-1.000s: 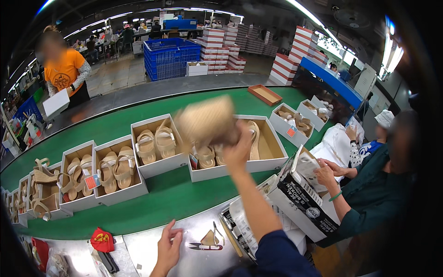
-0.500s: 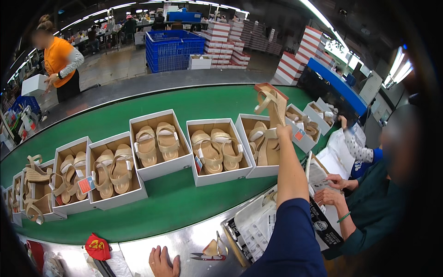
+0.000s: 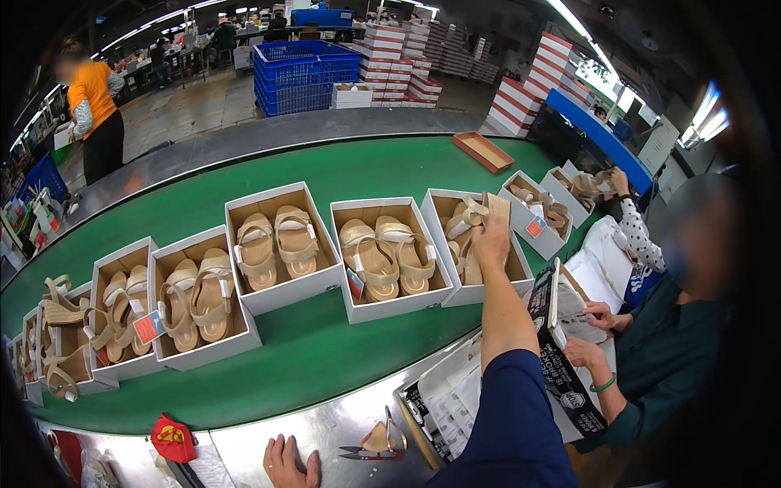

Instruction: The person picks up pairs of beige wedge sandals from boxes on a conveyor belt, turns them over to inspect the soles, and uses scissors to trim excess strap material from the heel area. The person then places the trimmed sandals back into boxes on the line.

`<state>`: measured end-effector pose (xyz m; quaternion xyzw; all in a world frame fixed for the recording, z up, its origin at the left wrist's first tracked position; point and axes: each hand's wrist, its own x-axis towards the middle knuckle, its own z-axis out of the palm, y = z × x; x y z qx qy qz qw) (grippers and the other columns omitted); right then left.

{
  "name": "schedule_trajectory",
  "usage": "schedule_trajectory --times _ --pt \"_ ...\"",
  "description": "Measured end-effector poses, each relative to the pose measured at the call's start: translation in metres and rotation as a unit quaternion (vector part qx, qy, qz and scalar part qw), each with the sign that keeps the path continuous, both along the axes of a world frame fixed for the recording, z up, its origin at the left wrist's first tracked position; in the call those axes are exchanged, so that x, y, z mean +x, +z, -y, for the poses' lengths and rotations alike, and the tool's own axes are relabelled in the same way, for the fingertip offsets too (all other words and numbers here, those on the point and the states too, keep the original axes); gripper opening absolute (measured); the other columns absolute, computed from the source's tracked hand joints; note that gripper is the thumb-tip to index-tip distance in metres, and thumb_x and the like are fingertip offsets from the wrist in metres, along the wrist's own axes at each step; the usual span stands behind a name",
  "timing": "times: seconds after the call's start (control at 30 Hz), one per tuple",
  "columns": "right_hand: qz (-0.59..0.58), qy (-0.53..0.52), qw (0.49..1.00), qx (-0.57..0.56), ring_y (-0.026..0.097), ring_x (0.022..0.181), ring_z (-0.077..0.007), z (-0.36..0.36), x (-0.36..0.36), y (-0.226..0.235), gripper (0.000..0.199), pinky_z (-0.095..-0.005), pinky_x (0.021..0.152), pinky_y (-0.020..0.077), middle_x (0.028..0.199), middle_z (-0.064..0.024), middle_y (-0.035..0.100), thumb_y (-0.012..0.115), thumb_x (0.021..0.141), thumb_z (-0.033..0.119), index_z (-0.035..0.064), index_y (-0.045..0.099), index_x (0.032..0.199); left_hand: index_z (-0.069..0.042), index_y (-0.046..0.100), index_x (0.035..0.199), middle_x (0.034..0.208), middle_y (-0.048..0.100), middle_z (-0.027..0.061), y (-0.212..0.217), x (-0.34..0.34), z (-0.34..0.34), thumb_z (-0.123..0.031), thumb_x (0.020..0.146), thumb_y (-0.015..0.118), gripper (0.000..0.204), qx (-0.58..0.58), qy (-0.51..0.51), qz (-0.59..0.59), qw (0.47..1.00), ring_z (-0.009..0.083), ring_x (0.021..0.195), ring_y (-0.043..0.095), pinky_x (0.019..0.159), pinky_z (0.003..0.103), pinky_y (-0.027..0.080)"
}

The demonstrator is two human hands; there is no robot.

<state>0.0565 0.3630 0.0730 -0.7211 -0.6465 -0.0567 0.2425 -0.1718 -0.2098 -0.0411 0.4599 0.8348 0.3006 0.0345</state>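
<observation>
My right hand (image 3: 490, 244) grips a beige wedge sandal (image 3: 497, 208), holding it over a white shoebox (image 3: 486, 291) on the green conveyor belt (image 3: 301, 358). Another sandal lies in that box, partly hidden by my hand. To its left stands a white box with a pair of beige sandals (image 3: 376, 268) inside. My left hand (image 3: 290, 464) lies with its fingers spread on the metal table (image 3: 252, 439) at the lower edge. Right of it are thread snips (image 3: 370, 452) and a pair of scissors (image 3: 394, 435) around a small tan piece.
More open boxes of sandals (image 3: 195, 305) line the belt to the left. A reddish-brown box lid (image 3: 482, 152) rests near its far edge. A co-worker's hands (image 3: 592, 350) work at a black-and-white carton (image 3: 561, 366) on the right. A red cloth item (image 3: 172, 439) lies lower left.
My right hand has brought the sandal down from above the belt into the box. My left hand stays put. The person in orange has turned away at the far left.
</observation>
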Motion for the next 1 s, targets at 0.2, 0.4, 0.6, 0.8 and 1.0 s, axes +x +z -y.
schedule_trajectory --times 0.2,0.4,0.6,0.8,1.0 --pt "0.008 -0.025 0.968 -0.249 0.05 0.128 -0.0371 -0.008 -0.031 -0.03 0.069 -0.0427 0.105 0.0429 0.134 -0.0211 0.055 0.065 0.081 0.04 0.0055 0.046 0.138 -0.003 0.057 0.129 0.132 0.054 0.0239 0.005 -0.003 -0.001 -0.03 0.085 0.069 0.053 0.004 0.014 0.0 1.0 0.0415 0.126 0.047 0.105 0.051 0.035" --pt "0.004 0.042 0.962 -0.27 0.056 0.122 -0.0338 -0.032 0.0 -0.035 0.095 -0.0426 0.103 0.0444 0.135 -0.0211 0.056 0.072 0.077 0.045 0.0065 0.029 0.151 -0.003 0.057 0.128 0.132 0.054 0.0243 0.007 -0.005 0.002 -0.031 0.085 0.069 0.053 0.006 0.016 0.018 1.0 0.0419 0.125 0.047 0.105 0.051 0.036" --pt "-0.16 0.16 0.858 -0.46 0.056 0.114 -0.0223 -0.033 0.007 0.003 0.08 -0.0361 0.086 0.0514 0.131 -0.0074 0.056 0.077 0.078 0.048 0.0117 0.046 0.143 -0.004 0.059 0.127 0.13 0.055 0.0237 0.006 -0.005 0.006 -0.029 0.084 0.07 0.051 0.01 0.016 0.001 1.0 0.0412 0.123 0.049 0.104 0.051 0.037" --pt "-0.168 0.152 0.851 -0.474 0.054 0.119 -0.0208 -0.023 0.002 -0.011 0.087 -0.0379 0.088 0.0545 0.136 -0.0094 0.05 0.077 0.076 0.043 0.0044 0.038 0.144 -0.004 0.059 0.126 0.13 0.055 0.023 0.005 -0.007 0.006 -0.029 0.084 0.071 0.05 0.006 0.013 -0.005 1.0 0.0398 0.123 0.049 0.104 0.05 0.036" --pt "-0.138 0.176 0.873 -0.433 0.062 0.105 -0.0229 0.0 -0.015 -0.009 0.085 -0.0334 0.076 0.0596 0.127 -0.0145 0.055 0.078 0.073 0.044 -0.0034 0.043 0.136 -0.004 0.059 0.127 0.133 0.054 0.0233 0.007 -0.003 0.01 -0.031 0.084 0.07 0.051 -0.005 0.021 -0.004 1.0 0.0404 0.126 0.047 0.106 0.05 0.035"
